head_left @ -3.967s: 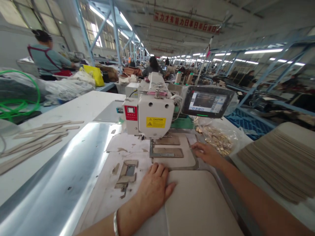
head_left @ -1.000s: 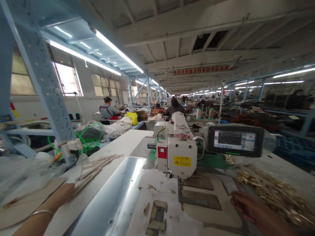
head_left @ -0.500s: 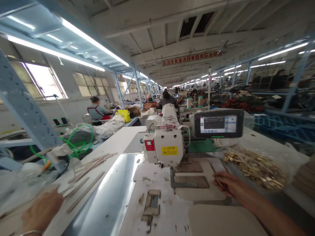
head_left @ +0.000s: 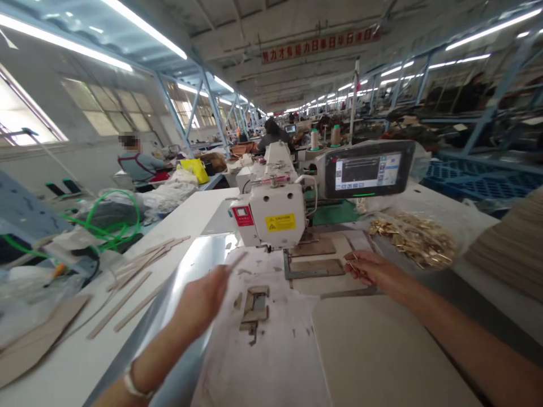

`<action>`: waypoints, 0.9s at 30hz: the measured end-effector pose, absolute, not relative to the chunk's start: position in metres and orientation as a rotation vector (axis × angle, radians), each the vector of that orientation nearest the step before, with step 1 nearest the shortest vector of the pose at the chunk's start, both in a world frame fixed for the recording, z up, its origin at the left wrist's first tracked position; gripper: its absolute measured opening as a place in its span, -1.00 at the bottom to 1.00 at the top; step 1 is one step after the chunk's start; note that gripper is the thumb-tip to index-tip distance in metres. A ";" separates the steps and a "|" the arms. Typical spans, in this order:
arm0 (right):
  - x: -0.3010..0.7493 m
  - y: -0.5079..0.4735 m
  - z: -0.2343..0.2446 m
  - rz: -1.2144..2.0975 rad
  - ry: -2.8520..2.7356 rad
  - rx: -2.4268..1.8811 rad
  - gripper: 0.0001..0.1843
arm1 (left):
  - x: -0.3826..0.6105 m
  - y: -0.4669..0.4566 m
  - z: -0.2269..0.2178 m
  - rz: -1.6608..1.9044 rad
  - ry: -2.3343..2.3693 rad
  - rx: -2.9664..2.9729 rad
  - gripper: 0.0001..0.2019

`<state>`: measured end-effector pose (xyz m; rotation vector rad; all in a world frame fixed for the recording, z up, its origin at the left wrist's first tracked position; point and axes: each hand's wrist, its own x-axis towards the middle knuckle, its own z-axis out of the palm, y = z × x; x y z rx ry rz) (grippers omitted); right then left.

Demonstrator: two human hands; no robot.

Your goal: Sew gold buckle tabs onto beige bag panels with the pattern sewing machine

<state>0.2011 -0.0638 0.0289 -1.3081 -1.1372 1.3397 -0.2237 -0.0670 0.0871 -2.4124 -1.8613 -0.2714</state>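
My left hand [head_left: 203,298] is in the air over the steel plate, blurred, with its fingers pinched on a thin beige strip [head_left: 237,261] that points toward the white sewing machine [head_left: 271,217]. To the right of the metal clamp frame [head_left: 311,267] under the machine head, my right hand [head_left: 370,272] rests on the work surface. Its fingers are closed on a small gold metal piece [head_left: 352,261]. A large beige panel [head_left: 373,350] lies in front of me, below my right forearm.
A touchscreen [head_left: 367,169] stands right of the machine, with a heap of gold fittings [head_left: 411,237] under it. Stacked beige pieces [head_left: 509,249] sit at far right. Loose strips [head_left: 139,271] and a green hose [head_left: 114,226] lie left. People work at benches behind.
My left hand has swung from the strips at the far left to the middle, carrying a strip. My right hand took a gold piece from the heap and moved beside the clamp.
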 end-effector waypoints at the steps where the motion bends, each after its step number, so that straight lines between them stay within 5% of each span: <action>1: 0.198 -0.065 0.029 1.326 -1.195 -1.324 -0.57 | -0.185 -0.073 0.084 -0.220 -1.709 -2.578 -0.74; 8: 0.187 -0.073 0.037 1.141 -1.539 -1.393 -0.64 | -0.027 -0.075 0.063 -0.143 -1.216 -2.863 -0.83; 17: 0.198 -0.070 0.020 0.579 -1.879 -1.513 -0.72 | 0.001 -0.063 0.056 -0.163 -1.297 -2.828 -0.80; 27: 0.189 -0.072 0.026 0.631 -1.955 -1.537 -0.69 | 0.011 -0.054 0.045 -0.362 -1.213 -2.828 -0.82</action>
